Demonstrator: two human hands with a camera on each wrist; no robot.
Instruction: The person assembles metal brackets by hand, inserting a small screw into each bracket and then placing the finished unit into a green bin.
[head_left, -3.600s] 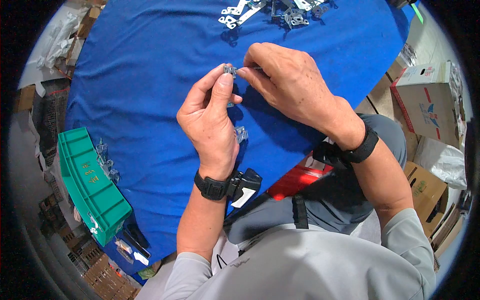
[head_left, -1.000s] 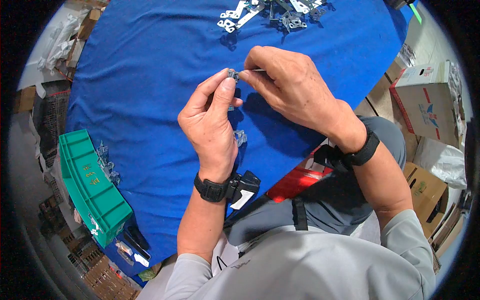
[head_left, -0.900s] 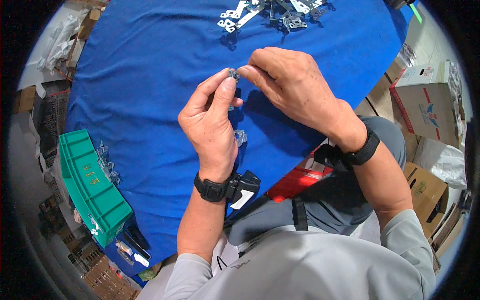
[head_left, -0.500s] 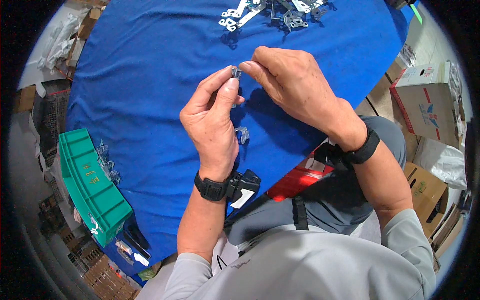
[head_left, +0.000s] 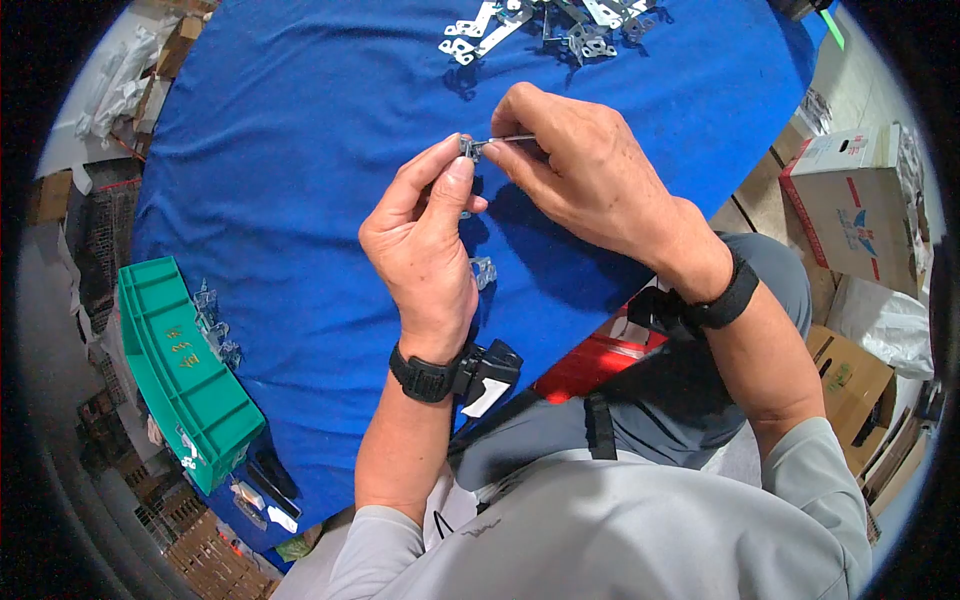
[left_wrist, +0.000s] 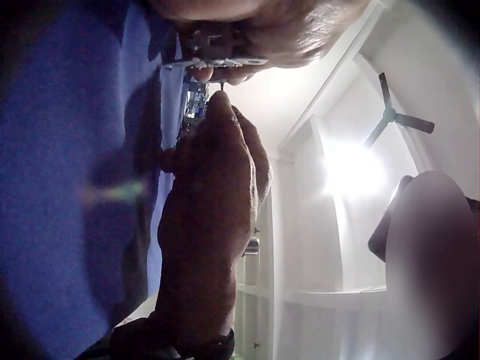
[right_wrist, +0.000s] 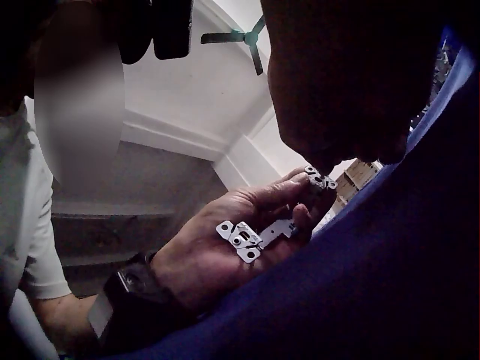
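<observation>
In the head view my left hand (head_left: 425,250) pinches the end of a small metal bracket (head_left: 468,150) between thumb and fingers. The bracket's long flat body runs along the palm, and its wide end with round holes (right_wrist: 240,238) shows there in the right wrist view. My right hand (head_left: 590,165) is close beside the fingertips of the left. Between its thumb and forefinger it pinches a thin metal rod (head_left: 515,138), whose tip meets the bracket end. The rest of the rod is hidden in the right hand.
A pile of similar metal brackets (head_left: 590,40) lies at the far side of the blue cloth (head_left: 300,180). On the left stands a green plastic bin (head_left: 190,370), with several small metal parts (head_left: 215,325) beside it. Cardboard boxes (head_left: 850,200) stand on the floor at right.
Half a second ago the right fingertips were bunched with no rod visible; now the rod shows against the bracket and the forefinger is raised slightly. The left hand has barely moved.
</observation>
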